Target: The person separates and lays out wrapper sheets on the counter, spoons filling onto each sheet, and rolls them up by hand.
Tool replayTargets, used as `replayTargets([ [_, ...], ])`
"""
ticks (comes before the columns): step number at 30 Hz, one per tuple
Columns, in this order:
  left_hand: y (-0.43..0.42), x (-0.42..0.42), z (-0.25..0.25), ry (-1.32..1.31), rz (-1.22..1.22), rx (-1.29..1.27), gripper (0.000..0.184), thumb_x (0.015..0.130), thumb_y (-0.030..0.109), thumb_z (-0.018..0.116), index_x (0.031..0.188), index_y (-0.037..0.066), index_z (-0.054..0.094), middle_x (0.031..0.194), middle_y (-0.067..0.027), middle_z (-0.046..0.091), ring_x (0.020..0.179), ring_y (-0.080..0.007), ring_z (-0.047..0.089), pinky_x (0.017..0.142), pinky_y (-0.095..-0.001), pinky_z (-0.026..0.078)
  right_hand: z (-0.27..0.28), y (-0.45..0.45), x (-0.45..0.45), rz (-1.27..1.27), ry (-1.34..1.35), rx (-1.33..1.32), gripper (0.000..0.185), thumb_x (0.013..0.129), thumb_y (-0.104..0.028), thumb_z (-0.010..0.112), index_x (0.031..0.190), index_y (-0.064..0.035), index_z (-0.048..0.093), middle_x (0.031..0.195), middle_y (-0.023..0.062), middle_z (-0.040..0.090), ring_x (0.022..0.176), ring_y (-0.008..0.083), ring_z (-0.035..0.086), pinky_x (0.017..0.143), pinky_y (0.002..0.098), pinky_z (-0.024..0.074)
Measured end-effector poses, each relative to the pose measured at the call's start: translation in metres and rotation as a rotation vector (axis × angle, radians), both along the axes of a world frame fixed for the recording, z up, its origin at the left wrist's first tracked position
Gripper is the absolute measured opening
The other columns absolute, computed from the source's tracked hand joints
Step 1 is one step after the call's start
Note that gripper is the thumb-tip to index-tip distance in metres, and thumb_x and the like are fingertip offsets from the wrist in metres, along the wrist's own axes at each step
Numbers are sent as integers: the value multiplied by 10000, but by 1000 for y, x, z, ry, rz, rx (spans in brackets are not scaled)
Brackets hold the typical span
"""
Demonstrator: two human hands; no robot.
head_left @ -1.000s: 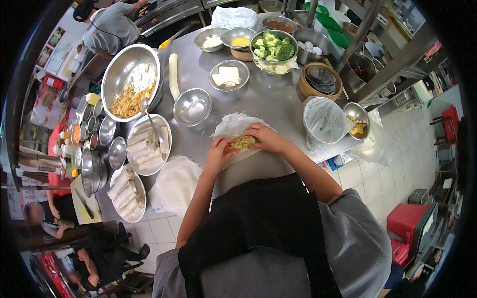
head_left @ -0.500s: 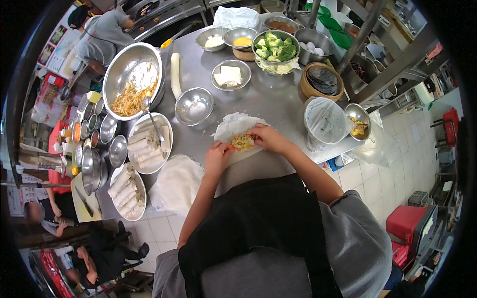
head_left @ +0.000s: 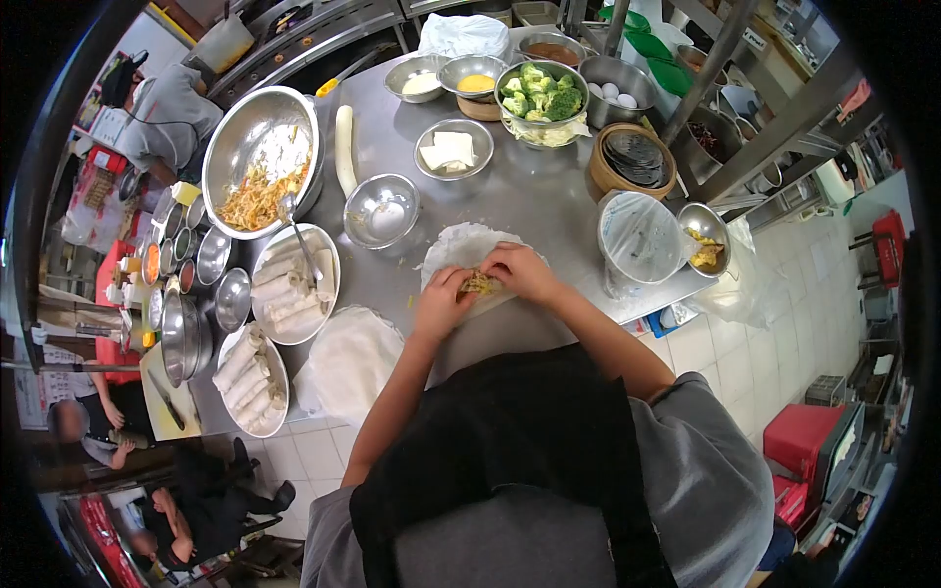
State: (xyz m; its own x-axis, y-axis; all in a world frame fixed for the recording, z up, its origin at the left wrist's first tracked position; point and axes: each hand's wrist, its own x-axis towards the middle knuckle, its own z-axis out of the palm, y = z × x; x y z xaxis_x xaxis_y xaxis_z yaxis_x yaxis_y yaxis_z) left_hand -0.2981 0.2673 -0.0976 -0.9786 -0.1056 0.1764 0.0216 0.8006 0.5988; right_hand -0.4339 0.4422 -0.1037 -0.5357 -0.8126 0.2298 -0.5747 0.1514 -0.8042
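Grip, two: left hand (head_left: 443, 297) and right hand (head_left: 520, 269), each with bent fingers drawn nearly closed on shredded filling (head_left: 479, 282), one at either end.
Wrapper, one, pale (head_left: 461, 245): flat beneath the filling, at the counter's near edge.
Wrapper stack, one (head_left: 350, 363): left of the hands; number of sheets not countable.
Oval plates of pale rolls, two: upper plate (head_left: 330, 238), lower plate (head_left: 281, 412); rolls partly overlapping.
Mixing bowl, one, large (head_left: 218, 137): shredded food inside.
Spoon, one (head_left: 307, 245): across the upper plate.
Small metal bowl, one (head_left: 382, 211): beyond the wrapper.
Long white stalk, one (head_left: 344, 147).
White blocks (head_left: 451, 150), in one bowl; broccoli (head_left: 541, 93), one bowl.
Eggs, three visible (head_left: 611, 91), in one pot.
Round bamboo container, one (head_left: 600, 165), holding dark discs.
Knife, one (head_left: 169, 404), on one cutting board (head_left: 157, 387).
Counter, one (head_left: 431, 103): grey metal, lightly reflective.
Room: pale tiled floor (head_left: 755, 353); stove (head_left: 294, 44); red box (head_left: 799, 434); three other people, at left.
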Motion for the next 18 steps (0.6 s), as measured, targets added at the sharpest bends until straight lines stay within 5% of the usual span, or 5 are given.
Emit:
replayTargets([
  [8, 10, -4, 28, 220, -39, 33, 285, 780, 150, 793, 1041, 82, 701, 1069, -82, 678, 991, -299, 645, 870, -399, 528, 10, 9, -1, 22, 159, 32, 75, 848, -149, 732, 913, -128, 701, 925, 45, 640, 962, 270, 584, 882, 405, 460],
  [14, 8, -10, 0, 21, 94, 218, 182, 788, 147, 787, 894, 48, 678, 967, -88, 667, 960, -289, 644, 820, -407, 533, 10, 11, 2, -79, 168, 112, 124, 826, -208, 763, 888, -126, 694, 948, 33, 638, 952, 277, 580, 900, 430, 445],
  [18, 2, -8, 4, -3, 77, 232, 277, 770, 174, 811, 976, 48, 677, 1033, -104, 663, 965, -301, 647, 822, -401, 538, 7, 16, -5, 0, 138, 102, 279, 803, -231, 782, 1051, -146, 688, 1085, 50, 623, 1105, 289, 552, 959, 457, 415],
])
